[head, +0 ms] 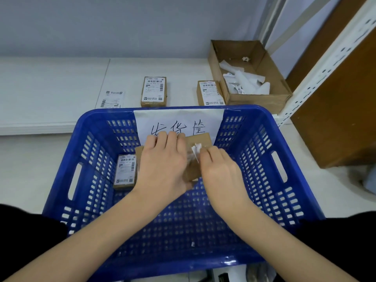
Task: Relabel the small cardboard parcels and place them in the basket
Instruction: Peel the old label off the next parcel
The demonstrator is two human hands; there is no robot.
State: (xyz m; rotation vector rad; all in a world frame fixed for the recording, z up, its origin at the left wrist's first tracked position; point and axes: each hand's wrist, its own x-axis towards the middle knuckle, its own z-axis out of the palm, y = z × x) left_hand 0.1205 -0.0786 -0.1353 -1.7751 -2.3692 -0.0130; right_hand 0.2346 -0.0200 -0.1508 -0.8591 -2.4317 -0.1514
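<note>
Head view, four parcels (154, 91), one basket (289, 151), two hands (162, 159)

An open cardboard box (264, 98) holding crumpled white paper scraps (244, 82) is sitting on the white table (50, 78), beside a white perforated shelf post (325, 70).

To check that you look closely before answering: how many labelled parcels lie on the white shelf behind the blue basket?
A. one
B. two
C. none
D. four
B: two parcels lie behind the basket, one labelled parcel near the middle and another beside the open cardboard box; a third labelled one is inside the basket, not on the shelf.
</note>
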